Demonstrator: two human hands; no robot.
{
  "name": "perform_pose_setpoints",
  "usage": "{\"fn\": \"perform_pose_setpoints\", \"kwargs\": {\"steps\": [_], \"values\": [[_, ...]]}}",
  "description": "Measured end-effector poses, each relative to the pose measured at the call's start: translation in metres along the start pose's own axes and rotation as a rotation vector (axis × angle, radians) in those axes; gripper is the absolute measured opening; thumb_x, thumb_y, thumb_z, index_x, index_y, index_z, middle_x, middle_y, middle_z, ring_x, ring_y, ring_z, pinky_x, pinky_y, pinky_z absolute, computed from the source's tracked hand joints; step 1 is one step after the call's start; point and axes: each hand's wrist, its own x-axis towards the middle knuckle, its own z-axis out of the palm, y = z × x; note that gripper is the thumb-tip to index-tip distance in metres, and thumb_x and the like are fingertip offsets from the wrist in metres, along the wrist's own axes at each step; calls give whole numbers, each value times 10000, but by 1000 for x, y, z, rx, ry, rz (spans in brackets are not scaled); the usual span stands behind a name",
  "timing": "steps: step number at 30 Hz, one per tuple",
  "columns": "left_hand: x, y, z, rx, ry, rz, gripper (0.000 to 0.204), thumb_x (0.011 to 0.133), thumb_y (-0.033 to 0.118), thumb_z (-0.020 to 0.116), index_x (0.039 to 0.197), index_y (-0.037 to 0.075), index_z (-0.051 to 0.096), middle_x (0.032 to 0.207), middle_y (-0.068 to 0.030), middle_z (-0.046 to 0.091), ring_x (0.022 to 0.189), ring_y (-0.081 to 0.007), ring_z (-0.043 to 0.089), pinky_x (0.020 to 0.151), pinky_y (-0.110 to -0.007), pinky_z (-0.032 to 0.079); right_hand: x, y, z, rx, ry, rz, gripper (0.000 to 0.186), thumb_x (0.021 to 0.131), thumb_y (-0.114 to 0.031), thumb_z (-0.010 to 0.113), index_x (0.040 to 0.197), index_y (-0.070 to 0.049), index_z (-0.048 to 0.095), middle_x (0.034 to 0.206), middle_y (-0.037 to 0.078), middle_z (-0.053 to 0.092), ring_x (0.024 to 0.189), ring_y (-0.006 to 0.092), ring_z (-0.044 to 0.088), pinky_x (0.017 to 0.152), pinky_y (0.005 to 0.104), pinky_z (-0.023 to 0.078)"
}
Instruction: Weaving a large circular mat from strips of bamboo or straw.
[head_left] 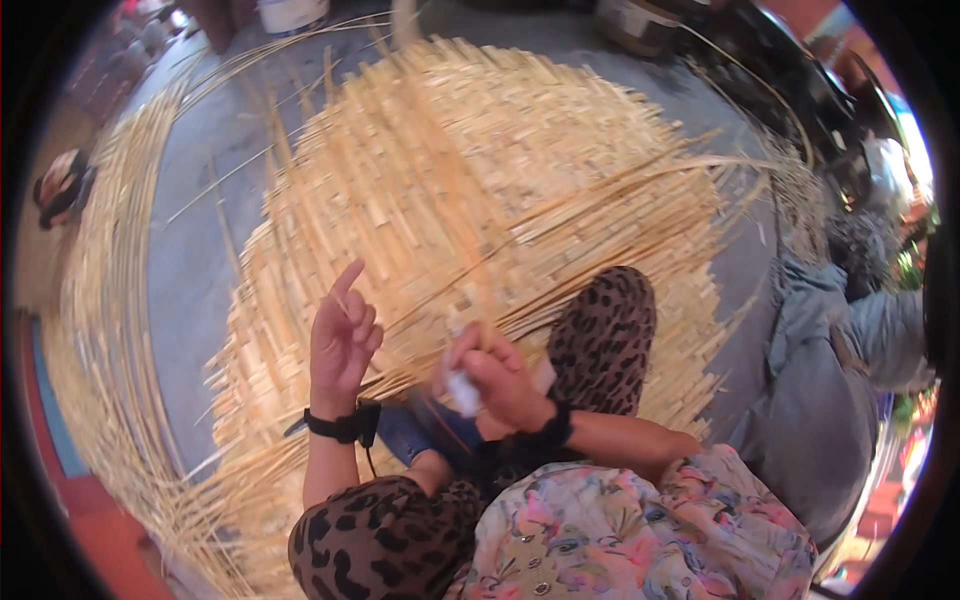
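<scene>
A large woven mat point(560, 130) of pale yellow flat strips spreads on the floor before me. My left hand point(345, 335) is raised over its near left part, index finger stretched up and the others loosely bent, with nothing clearly in it. To its right, my right hand point(495, 375) is closed around a small white object point(462, 392), too blurred to name. Long loose strips point(600, 225) lie across the mat in a slanting bundle, passing just beyond my right hand and toward my knee. Both wrists wear black bands.
My knee in spotted trousers point(605, 330) rests over the mat. Long strips point(125, 270) lie in a bundle on the grey floor point(205, 220) at left. Grey cloth point(810, 410), apparently someone's clothing, is close at right. A white bucket point(292, 14) stands at the far edge.
</scene>
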Motion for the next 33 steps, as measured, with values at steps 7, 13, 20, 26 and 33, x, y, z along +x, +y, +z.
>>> {"fn": "perform_pose_setpoints", "kwargs": {"steps": [7,13,20,26,33], "values": [[-16,12,-11,430,824,451,99,958,143,643,1039,128,590,921,-21,656,902,-157,637,850,-344,542,51,20,-61,45,573,-57,334,1054,-313,438,1202,-20,504,892,110,651,859,246,663,843,376,537],[-23,27,-1,779,864,409,221,957,53,608,1163,0,549,1024,-115,663,981,-216,664,860,-348,574,73,-10,-20,-572,-307,489,303,975,-297,602,1128,-40,648,1012,65,679,806,225,666,740,372,550],[-36,9,7,557,644,523,124,948,20,615,1067,52,609,1061,-126,677,1017,-236,676,826,-326,599,119,2,-22,-1535,-307,-175,178,909,-276,654,995,-127,698,799,151,680,727,346,652,634,434,503],[-47,21,0,574,806,701,123,934,6,631,1048,49,611,1024,-114,676,975,-232,684,826,-352,611,110,-11,-21,-1466,-278,-149,153,915,-279,650,931,-135,699,738,127,668,704,337,651,612,434,495],[-40,0,-12,531,883,430,125,926,26,656,1037,42,602,985,-94,679,942,-232,701,798,-355,615,122,10,-10,-1223,-199,-154,165,900,-254,670,911,-95,713,740,143,666,738,336,653,642,417,501]]}}
